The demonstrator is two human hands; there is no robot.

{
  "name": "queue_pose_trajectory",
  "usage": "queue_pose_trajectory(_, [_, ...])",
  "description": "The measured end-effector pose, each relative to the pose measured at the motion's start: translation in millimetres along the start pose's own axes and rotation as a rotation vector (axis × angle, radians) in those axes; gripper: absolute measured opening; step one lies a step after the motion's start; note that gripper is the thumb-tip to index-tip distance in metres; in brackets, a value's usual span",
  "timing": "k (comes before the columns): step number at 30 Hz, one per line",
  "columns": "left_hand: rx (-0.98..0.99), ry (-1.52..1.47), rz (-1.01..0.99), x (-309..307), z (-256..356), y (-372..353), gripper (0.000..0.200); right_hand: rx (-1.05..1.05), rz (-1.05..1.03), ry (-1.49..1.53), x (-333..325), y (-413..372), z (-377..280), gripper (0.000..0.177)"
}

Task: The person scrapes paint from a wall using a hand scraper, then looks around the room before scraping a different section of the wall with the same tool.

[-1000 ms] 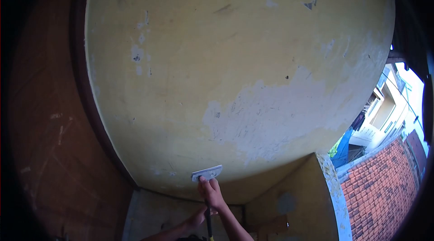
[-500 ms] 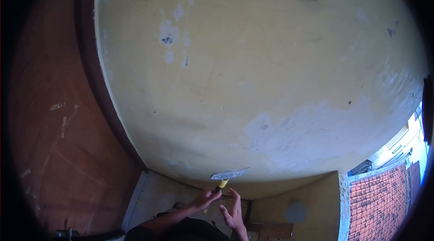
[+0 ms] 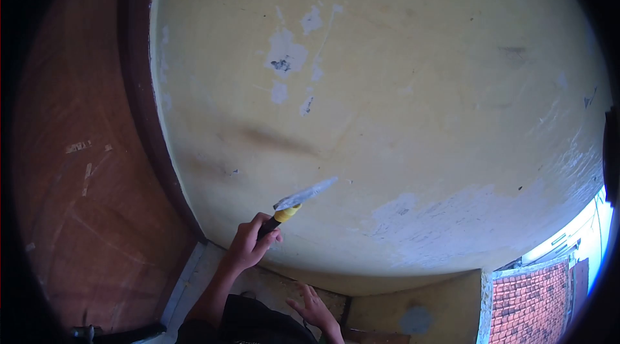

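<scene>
My left hand [image 3: 249, 242] is wrapped round the dark handle of a putty knife [image 3: 306, 193] and holds it up in front of the wall [image 3: 413, 111]. Yellow shows where the handle meets the broad, whitish-smeared blade, which points up and to the right. Lower down, my right hand [image 3: 312, 308] hangs free near my body, fingers apart and nothing in it. Pale yellow paint covers the wall, with whitish bare patches [image 3: 285, 51] above the blade and a larger whitish area [image 3: 445, 218] to its right.
A reddish-brown door panel [image 3: 77, 215] in a dark frame [image 3: 139, 86] stands at the left. At the lower right, an opening shows red roof tiles [image 3: 528, 302] outside. A low wall section [image 3: 445, 302] with a grey round patch lies below.
My left hand has risen up and to the left with the putty knife, closer to the wall. My right hand has moved down and left, away from the knife. The view has shifted.
</scene>
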State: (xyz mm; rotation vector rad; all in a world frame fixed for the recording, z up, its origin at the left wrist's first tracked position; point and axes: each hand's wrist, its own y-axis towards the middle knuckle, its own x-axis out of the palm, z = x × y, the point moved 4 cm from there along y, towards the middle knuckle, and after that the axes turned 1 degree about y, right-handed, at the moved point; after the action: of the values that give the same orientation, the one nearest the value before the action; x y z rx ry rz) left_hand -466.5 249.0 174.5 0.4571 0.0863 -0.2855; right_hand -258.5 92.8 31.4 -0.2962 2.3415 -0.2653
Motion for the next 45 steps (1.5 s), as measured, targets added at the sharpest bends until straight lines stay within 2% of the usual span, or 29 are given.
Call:
queue_pose_trajectory(1, [-0.006,-0.020,0.016,-6,2,2,0.009,0.030,-0.049,-0.009,1,5,-2,0.068])
queue_pose_trajectory(3, [-0.020,-0.059,0.045,-16,2,7,0.010,0.167,-0.312,0.049,14,14,2,0.065])
queue_pose_trajectory(4, [0.094,-0.094,0.120,-20,8,13,0.018,0.236,-0.441,0.079,19,17,3,0.063])
queue_pose_trajectory(7, [-0.094,-0.283,0.082,-34,-3,20,0.029,0.117,-0.546,0.194,25,27,-15,0.060])
queue_pose_trajectory(8, [-0.134,-0.322,0.080,-36,9,26,0.036,0.000,-0.445,0.187,17,38,-29,0.059])
queue_pose_trajectory(10, [-0.175,-0.338,0.091,-41,13,38,0.035,-0.225,-0.235,0.185,-5,69,-66,0.058])
queue_pose_trajectory(11, [-0.200,-0.345,0.093,-44,14,41,0.035,-0.268,-0.126,0.191,-25,84,-95,0.055])
queue_pose_trajectory(12, [-0.174,-0.304,0.106,-47,17,46,0.034,-0.310,-0.014,0.194,-49,97,-129,0.053])
queue_pose_trajectory(14, [-0.156,-0.247,0.098,-56,21,47,0.032,-0.561,0.242,0.286,-86,114,-191,0.050])
queue_pose_trajectory(16, [-0.160,-0.203,0.101,-63,27,49,0.031,-0.705,0.391,0.375,-111,125,-241,0.047])
queue_pose_trajectory(19, [-0.159,-0.249,0.081,-72,35,50,0.032,-0.753,0.356,0.660,-119,148,-286,0.049])
queue_pose_trajectory(22, [-0.164,-0.197,0.037,-81,39,47,0.032,-0.781,0.139,0.922,-122,168,-310,0.054])
queue_pose_trajectory(25, [-0.152,-0.115,0.039,-81,39,46,0.030,-0.760,0.050,1.018,-121,178,-331,0.058])
queue_pose_trajectory(26, [-0.146,-0.082,0.050,-80,40,46,0.029,-0.771,0.082,1.105,-118,179,-338,0.055])
queue_pose_trajectory(32, [-0.168,-0.075,0.107,-85,29,39,0.036,-0.690,0.070,1.208,-111,180,-347,0.046])
queue_pose_trajectory(35, [-0.226,-0.115,0.065,-91,42,40,0.036,-0.713,0.087,1.247,-110,181,-353,0.044])
queue_pose_trajectory(38, [-0.276,-0.055,0.112,-97,53,40,0.037,-0.704,0.133,1.263,-110,182,-358,0.044])
queue_pose_trajectory(41, [-0.334,-0.046,0.085,-101,62,42,0.027,-0.724,0.148,1.264,-112,182,-362,0.045])
queue_pose_trajectory(45, [-0.291,0.047,0.102,-107,67,44,0.026,-0.744,0.148,1.296,-115,181,-370,0.045])
